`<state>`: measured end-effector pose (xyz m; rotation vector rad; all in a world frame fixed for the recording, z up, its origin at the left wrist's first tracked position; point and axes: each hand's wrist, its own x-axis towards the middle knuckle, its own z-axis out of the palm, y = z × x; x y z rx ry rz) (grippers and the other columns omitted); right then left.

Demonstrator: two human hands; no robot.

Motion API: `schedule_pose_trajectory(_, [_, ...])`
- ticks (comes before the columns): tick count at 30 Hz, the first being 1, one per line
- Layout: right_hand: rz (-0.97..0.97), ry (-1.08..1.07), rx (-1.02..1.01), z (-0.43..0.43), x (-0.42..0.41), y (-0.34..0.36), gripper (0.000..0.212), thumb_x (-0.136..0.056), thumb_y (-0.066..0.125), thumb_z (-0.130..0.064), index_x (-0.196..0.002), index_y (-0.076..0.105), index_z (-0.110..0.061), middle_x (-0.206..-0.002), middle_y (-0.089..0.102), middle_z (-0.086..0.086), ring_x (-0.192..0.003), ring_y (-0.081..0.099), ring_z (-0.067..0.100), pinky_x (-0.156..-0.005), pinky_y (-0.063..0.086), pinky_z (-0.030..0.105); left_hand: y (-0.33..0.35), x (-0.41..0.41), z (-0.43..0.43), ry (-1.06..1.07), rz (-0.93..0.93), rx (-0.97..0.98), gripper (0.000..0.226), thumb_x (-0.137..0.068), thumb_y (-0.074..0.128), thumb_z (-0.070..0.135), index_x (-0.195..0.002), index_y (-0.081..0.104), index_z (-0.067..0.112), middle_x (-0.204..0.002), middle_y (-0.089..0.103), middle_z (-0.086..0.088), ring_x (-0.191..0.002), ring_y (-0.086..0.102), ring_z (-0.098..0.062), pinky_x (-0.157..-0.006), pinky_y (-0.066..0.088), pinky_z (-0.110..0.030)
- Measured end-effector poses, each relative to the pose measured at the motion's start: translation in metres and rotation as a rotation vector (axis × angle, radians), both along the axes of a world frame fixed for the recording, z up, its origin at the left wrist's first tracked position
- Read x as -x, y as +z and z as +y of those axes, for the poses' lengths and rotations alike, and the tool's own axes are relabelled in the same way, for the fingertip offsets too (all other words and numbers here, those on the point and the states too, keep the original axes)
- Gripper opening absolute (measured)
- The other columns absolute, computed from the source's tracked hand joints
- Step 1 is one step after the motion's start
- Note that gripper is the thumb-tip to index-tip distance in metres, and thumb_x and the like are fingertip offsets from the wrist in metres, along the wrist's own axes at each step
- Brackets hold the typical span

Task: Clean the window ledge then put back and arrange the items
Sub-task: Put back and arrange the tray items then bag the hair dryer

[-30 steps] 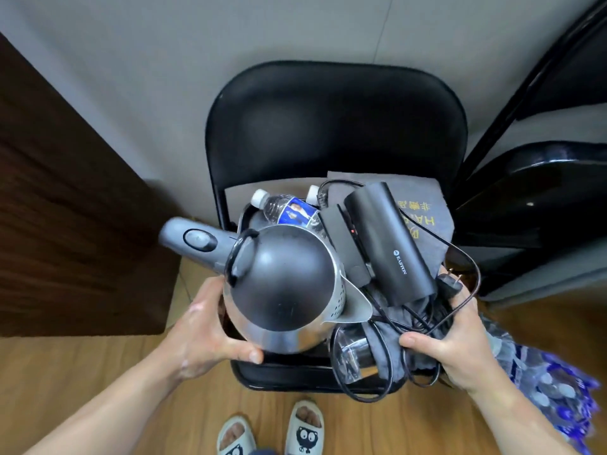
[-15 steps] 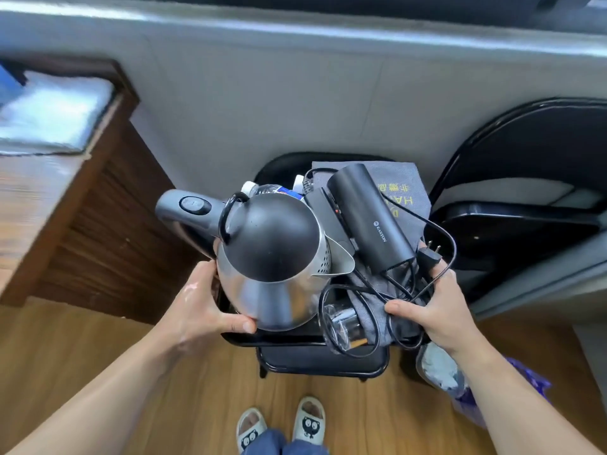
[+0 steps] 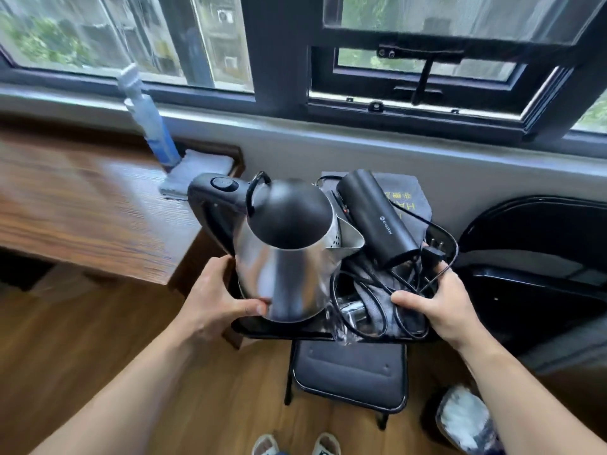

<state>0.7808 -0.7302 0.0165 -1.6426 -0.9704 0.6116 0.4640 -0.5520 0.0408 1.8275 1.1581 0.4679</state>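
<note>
Raised since the frame 0.5 s earlier, the tray (image 3: 262, 327) is now well clear of the folding chair (image 3: 351, 369) beneath it. The head camera has tipped up to take in the window ledge (image 3: 361, 139) and the panes above.

Both hands carry the tray in front of the ledge, not touching it. The left hand (image 3: 216, 303) grips the tray's left edge, its thumb pressed against the base of the steel kettle (image 3: 289, 257). The right hand (image 3: 437, 300) grips the right edge, fingers curled, thumb on top of the black cord (image 3: 341, 303) and the grey pouch (image 3: 407, 201).

The kettle stands upright on the left half of the tray. Just right of it, the black hair dryer (image 3: 377, 221) lies across the pouch, with its plug (image 3: 435, 249) near the right fingers. A glass (image 3: 351, 311) lies on its side among the cord loops.

At left, a spray bottle (image 3: 147, 116) leans over a cloth (image 3: 193, 172) at the far corner of the wooden counter (image 3: 82, 208). 2 slippers (image 3: 266, 444) show at the bottom edge.
</note>
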Motion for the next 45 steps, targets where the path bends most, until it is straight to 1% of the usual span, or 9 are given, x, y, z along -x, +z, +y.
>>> schedule_pose_trajectory(3, [-0.045, 0.015, 0.026, 0.014, 0.014, 0.009, 0.088, -0.036, 0.086, -0.078, -0.114, 0.064, -0.044, -0.117, 0.069, -0.002, -0.116, 0.062, 0.017, -0.103, 0.049, 0.033, 0.017, 0.024, 0.005, 0.032, -0.040, -0.006, 0.124, -0.017, 0.080, 0.087, -0.120, 0.060, 0.022, -0.121, 0.064, 0.002, -0.114, 0.060, -0.010, -0.091, 0.048, -0.028])
schedule_pose_trajectory(5, [-0.040, 0.023, 0.018, 0.025, 0.023, 0.016, 0.085, -0.037, 0.088, -0.076, -0.114, 0.062, -0.053, -0.119, 0.068, 0.000, -0.119, 0.061, 0.020, -0.106, 0.047, 0.042, 0.029, 0.039, 0.008, 0.057, -0.085, 0.002, 0.100, -0.022, 0.088, 0.069, -0.110, 0.063, 0.026, -0.109, 0.070, 0.005, -0.098, 0.065, 0.007, -0.080, 0.051, -0.015])
schedule_pose_trajectory(12, [-0.053, 0.048, 0.034, 0.073, 0.076, 0.035, 0.092, -0.039, 0.093, -0.069, -0.120, 0.064, -0.037, -0.118, 0.070, -0.004, -0.120, 0.061, 0.021, -0.105, 0.048, 0.047, 0.042, 0.102, 0.038, 0.144, -0.142, 0.027, 0.096, -0.021, 0.088, 0.059, -0.106, 0.064, 0.021, -0.096, 0.074, 0.003, -0.092, 0.069, -0.010, -0.073, 0.051, -0.024])
schedule_pose_trajectory(18, [-0.038, 0.017, 0.039, 0.124, 0.147, 0.041, 0.094, -0.036, 0.094, -0.068, -0.116, 0.065, -0.030, -0.117, 0.070, 0.000, -0.116, 0.063, 0.022, -0.103, 0.049, 0.047, 0.051, 0.173, 0.089, 0.128, -0.146, 0.014, 0.088, -0.026, 0.081, 0.055, -0.105, 0.063, 0.020, -0.098, 0.073, 0.004, -0.092, 0.066, -0.008, -0.063, 0.047, -0.009])
schedule_pose_trajectory(25, [-0.009, 0.036, -0.027, 0.197, 0.266, 0.063, 0.081, -0.036, 0.094, -0.061, -0.103, 0.069, -0.021, -0.102, 0.077, -0.003, -0.098, 0.072, 0.013, -0.088, 0.055, 0.026, 0.062, 0.276, 0.175, 0.112, -0.109, -0.019, 0.087, -0.024, 0.080, 0.064, -0.099, 0.060, 0.026, -0.103, 0.066, 0.004, -0.097, 0.064, -0.014, -0.068, 0.045, -0.023])
schedule_pose_trajectory(29, [-0.018, 0.068, -0.041, 0.242, 0.322, 0.070, 0.074, -0.037, 0.093, -0.058, -0.098, 0.070, -0.022, -0.098, 0.077, -0.004, -0.092, 0.072, 0.010, -0.083, 0.054, 0.020, 0.061, 0.333, 0.220, 0.118, -0.098, -0.052, 0.117, -0.006, 0.074, 0.090, -0.101, 0.062, 0.023, -0.103, 0.064, 0.003, -0.098, 0.063, -0.014, -0.076, 0.051, -0.031])
schedule_pose_trajectory(35, [-0.041, 0.105, -0.029, 0.316, 0.381, 0.063, 0.077, -0.033, 0.091, -0.068, -0.101, 0.070, -0.039, -0.104, 0.075, -0.004, -0.101, 0.070, 0.009, -0.089, 0.051, 0.027, 0.057, 0.399, 0.275, 0.153, -0.146, -0.022, 0.098, -0.018, 0.083, 0.063, -0.104, 0.062, 0.021, -0.102, 0.068, 0.007, -0.100, 0.064, -0.009, -0.071, 0.049, -0.016])
schedule_pose_trajectory(40, [-0.068, 0.166, -0.016, 0.382, 0.421, 0.055, 0.073, -0.042, 0.092, -0.044, -0.107, 0.066, -0.023, -0.101, 0.076, -0.009, -0.092, 0.070, 0.001, -0.076, 0.047, 0.008, 0.043, 0.450, 0.329, 0.188, -0.170, -0.020, 0.120, -0.013, 0.082, 0.084, -0.113, 0.064, 0.021, -0.116, 0.063, 0.002, -0.107, 0.062, -0.007, -0.082, 0.051, -0.023])
schedule_pose_trajectory(45, [-0.116, 0.195, -0.030, 0.453, 0.457, 0.042, 0.077, -0.046, 0.093, -0.056, -0.113, 0.067, -0.030, -0.108, 0.074, -0.003, -0.105, 0.069, 0.015, -0.095, 0.053, 0.043, 0.028, 0.494, 0.391, 0.217, -0.160, -0.019, 0.108, -0.013, 0.088, 0.076, -0.109, 0.060, 0.034, -0.120, 0.063, 0.001, -0.112, 0.062, -0.009, -0.088, 0.051, -0.026])
